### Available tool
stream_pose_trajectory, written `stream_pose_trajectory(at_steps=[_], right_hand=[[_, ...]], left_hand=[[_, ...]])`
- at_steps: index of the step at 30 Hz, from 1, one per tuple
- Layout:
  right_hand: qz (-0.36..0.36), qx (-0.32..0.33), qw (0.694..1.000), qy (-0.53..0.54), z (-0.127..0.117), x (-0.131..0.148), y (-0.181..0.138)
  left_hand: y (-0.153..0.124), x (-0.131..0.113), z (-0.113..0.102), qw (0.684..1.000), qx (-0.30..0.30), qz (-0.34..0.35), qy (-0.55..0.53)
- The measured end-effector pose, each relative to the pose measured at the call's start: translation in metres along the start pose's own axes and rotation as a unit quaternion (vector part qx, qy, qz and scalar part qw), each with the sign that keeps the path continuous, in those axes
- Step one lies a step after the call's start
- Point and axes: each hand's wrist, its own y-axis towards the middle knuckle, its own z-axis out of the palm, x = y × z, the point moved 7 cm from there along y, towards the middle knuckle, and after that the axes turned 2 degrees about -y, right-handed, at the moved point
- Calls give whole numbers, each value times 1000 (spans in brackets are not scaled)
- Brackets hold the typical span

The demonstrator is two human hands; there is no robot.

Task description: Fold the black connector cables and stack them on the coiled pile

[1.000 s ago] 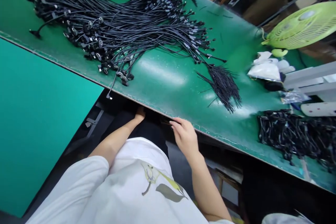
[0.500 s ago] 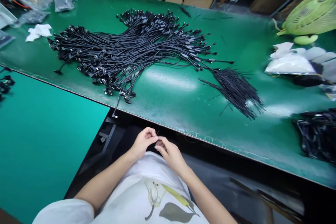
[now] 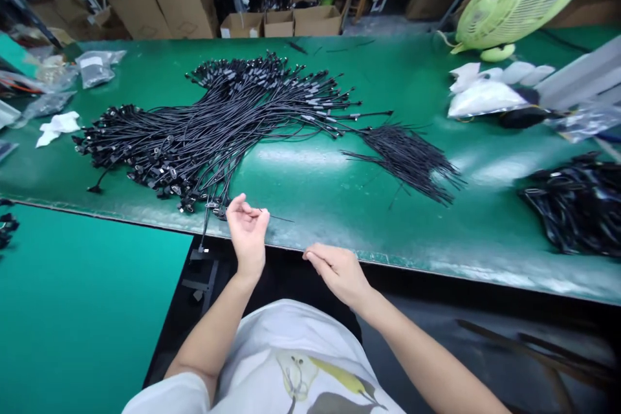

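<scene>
My left hand (image 3: pixel 246 236) is over the table's front edge, thumb and fingertips pinched on a thin black twist tie (image 3: pixel 282 218) that sticks out to the right. Close behind that hand are the plug ends of a large heap of black cables (image 3: pixel 233 110). My right hand (image 3: pixel 339 272) hovers at the table edge, apart from the left, with thumb and forefinger pressed together. Whatever it may hold is hidden or too small to make out. Farther right lies a loose bundle of similar thin black ties (image 3: pixel 412 158).
A green fan (image 3: pixel 519 3) stands at the back right, near a white plastic bag (image 3: pixel 485 100). Black bagged items (image 3: pixel 577 204) lie at the right. Clear bags (image 3: pixel 94 69) and white tissue (image 3: pixel 57 127) are at the left. Cardboard boxes (image 3: pixel 187 6) stand behind the green table (image 3: pixel 310 191).
My hands, together in front of my lap before, have separated and moved up to the table edge. The left went up with the twist tie, the right shifted rightward. The view has tilted up.
</scene>
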Motion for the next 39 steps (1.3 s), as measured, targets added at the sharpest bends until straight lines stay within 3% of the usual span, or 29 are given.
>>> stream_pose_trajectory(at_steps=[3,6,10,12,14,16,19,22,26,28,30,32,33,36,39], right_hand=[[9,-83,996,-11,-16,-5,9],[-11,-50,998,-40,-7,-5,17],[-32,8,995,-92,10,-9,20],[-4,-5,994,-108,0,-23,22],[36,-43,988,-144,-30,-47,24],[80,-104,971,-201,-75,-75,27],[125,-225,919,-298,-144,-111,31],[115,-314,876,-346,-174,-126,32],[52,-325,899,-287,-159,-123,28],[25,-316,907,-278,-150,-117,25],[16,-308,909,-280,-146,-115,24],[21,-295,914,-279,-147,-120,25],[24,-290,916,-277,-147,-124,25],[18,-291,919,-267,-149,-135,25],[14,-291,922,-255,-148,-140,25]], left_hand=[[6,5,12,997,61,-46,26],[-7,17,27,986,135,-77,54],[-20,29,28,983,133,-118,41],[-10,28,17,986,111,-108,66],[9,21,1,988,81,-70,108],[32,11,-15,985,67,-34,157],[58,0,-28,966,120,-42,224],[73,-8,-30,949,165,-74,258],[108,-20,-17,907,197,9,371],[137,-23,-8,855,196,79,473],[172,-22,-2,784,169,125,584],[204,-16,2,721,154,125,663],[216,-13,4,705,155,122,681],[233,-17,11,697,161,134,685],[225,-51,20,725,134,184,650]])
